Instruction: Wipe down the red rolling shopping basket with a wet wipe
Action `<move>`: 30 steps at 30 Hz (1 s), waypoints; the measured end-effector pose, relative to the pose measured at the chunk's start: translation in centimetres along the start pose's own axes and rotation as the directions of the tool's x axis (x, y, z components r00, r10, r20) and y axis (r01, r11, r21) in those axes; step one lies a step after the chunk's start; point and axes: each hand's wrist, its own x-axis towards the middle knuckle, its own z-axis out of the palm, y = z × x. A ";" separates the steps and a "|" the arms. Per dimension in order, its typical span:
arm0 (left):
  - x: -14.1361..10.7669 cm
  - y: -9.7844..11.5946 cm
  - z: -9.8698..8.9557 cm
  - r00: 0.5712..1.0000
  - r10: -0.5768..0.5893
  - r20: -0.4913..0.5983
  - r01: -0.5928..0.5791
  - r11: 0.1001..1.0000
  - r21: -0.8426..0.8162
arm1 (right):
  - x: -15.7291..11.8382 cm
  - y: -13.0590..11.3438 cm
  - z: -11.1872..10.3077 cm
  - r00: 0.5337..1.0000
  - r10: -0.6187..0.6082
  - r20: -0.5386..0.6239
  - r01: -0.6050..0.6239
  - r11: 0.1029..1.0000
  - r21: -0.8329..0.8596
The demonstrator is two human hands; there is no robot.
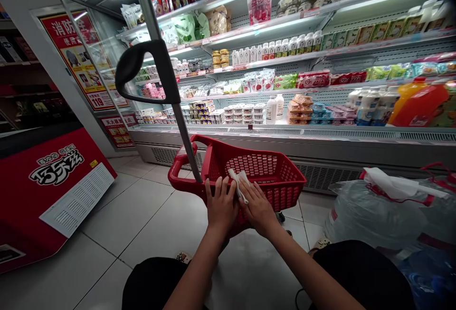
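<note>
A small red plastic shopping cart (285, 193) with a perforated basket stands in front of me, its basket showing nothing inside. My left hand (221, 208) lies on the near rim with its fingers stretched and apart, holding nothing. Close beside it, my right hand (259, 209) presses a crumpled white tissue (242, 176) against the rim; part of the tissue is hidden under the fingers. From the cart's left end a grey metal pole (185, 134) rises at a tilt, with a black loop handle (167, 74) on it.
A refrigerated display shelf (320, 131) full of packaged goods runs behind the cart. On the left stands a red freezer (32, 210). Plastic-wrapped bottles (370, 210) sit on the floor at right. My knees are on both sides of my arms.
</note>
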 end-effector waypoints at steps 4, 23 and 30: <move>-0.1 -0.1 -0.1 1.000 0.003 -0.008 -0.003 1.000 -0.005 | 0.2 -0.2 0.0 0.999 -0.048 0.007 0.048 0.999 0.002; -0.6 0.5 -0.2 1.000 0.011 0.000 -0.011 1.000 0.007 | -4.0 7.5 -1.4 0.996 0.079 -0.033 -0.084 0.978 -0.191; -0.7 0.5 0.0 1.000 0.010 0.010 -0.011 0.999 0.053 | -0.3 -0.1 0.4 0.996 -0.086 0.024 0.085 0.996 0.041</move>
